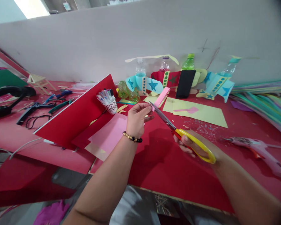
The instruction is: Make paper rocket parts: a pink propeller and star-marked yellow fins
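My left hand, with a beaded bracelet at the wrist, pinches a strip of pink paper near its lower end. In my right hand are scissors with yellow and red handles. Their blades point up and left, and the tips meet the pink strip just beside my left fingertips. How far the blades are parted is hard to tell. Behind the blades, a small pink cut-out lies on a pale yellow sheet. Pink sheets lie left of my left hand.
Decorated plastic bottles and a black phone stand along the wall. A pink glue gun lies at right. A leaning red board, a cup of markers and pliers are at left. Paper scraps dot the red table.
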`<state>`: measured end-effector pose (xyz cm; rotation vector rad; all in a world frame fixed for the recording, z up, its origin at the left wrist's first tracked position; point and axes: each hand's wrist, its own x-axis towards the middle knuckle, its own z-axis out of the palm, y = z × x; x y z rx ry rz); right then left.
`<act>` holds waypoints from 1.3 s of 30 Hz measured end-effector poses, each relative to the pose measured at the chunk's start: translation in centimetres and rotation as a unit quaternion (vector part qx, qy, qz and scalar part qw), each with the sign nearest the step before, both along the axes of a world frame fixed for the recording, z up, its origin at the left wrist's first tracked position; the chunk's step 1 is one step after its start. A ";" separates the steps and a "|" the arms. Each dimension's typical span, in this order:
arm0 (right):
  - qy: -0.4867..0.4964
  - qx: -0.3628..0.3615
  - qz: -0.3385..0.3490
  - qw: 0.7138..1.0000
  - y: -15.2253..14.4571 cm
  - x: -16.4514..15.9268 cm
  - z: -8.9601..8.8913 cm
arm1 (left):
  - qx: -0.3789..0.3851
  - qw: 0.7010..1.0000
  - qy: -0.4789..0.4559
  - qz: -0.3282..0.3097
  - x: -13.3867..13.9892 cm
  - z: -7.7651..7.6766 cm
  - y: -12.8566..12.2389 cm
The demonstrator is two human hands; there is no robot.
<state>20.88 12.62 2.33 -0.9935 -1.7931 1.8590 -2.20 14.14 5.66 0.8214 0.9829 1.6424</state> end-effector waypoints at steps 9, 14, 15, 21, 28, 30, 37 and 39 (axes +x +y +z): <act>-0.016 0.004 -0.004 1.000 -0.3 -0.1 0.5 | -0.002 1.000 -0.004 0.004 0.0 -0.1 0.1; -0.006 0.004 -0.011 1.000 -0.3 -0.2 0.3 | -0.008 1.000 -0.007 -0.009 0.1 -0.1 0.0; -0.006 0.006 -0.013 1.000 -0.3 -0.2 0.2 | -0.010 1.000 -0.010 -0.013 0.2 -0.2 0.0; -0.012 0.014 -0.015 1.000 -0.2 0.0 0.0 | -0.022 0.998 -0.038 -0.037 0.2 -0.3 0.0; -0.007 0.006 -0.010 1.000 -0.1 0.0 -0.3 | -0.033 0.996 -0.038 -0.078 0.0 -0.4 0.0; -0.006 0.002 -0.008 1.000 0.0 0.0 -0.2 | -0.038 0.996 -0.027 -0.077 0.0 -0.3 0.0; -0.019 0.003 -0.002 1.000 0.1 0.3 -0.3 | -0.039 0.999 0.021 -0.023 -0.4 0.2 -0.1; -0.022 0.005 0.000 1.000 0.1 0.4 -0.4 | -0.042 0.998 0.029 -0.028 -0.4 0.4 -0.2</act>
